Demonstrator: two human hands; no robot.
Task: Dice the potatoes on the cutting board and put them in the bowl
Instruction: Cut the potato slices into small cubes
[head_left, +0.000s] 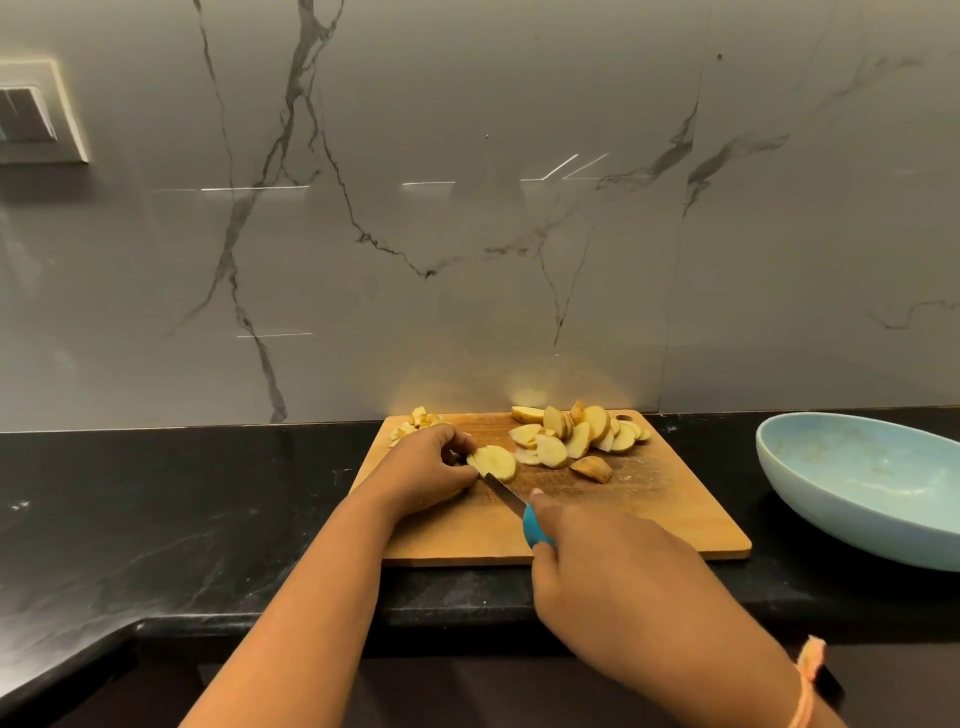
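A wooden cutting board (649, 519) lies on the black counter. My left hand (426, 467) holds a stack of potato slices (496, 461) at the board's left middle, fingers curled over it. My right hand (613, 577) grips a knife by its blue handle (532, 527), and the blade (501, 491) points toward the held slices. A pile of potato slices (576, 434) sits at the board's far right. Small diced pieces (415, 421) lie at the far left corner. A light blue bowl (852, 483) stands to the right of the board, and its inside looks empty.
The black stone counter (182, 519) runs left and right of the board, with its front edge near my arms. A grey marble wall (467, 208) rises right behind the board. A switch plate (36, 114) is mounted on the wall at the far left.
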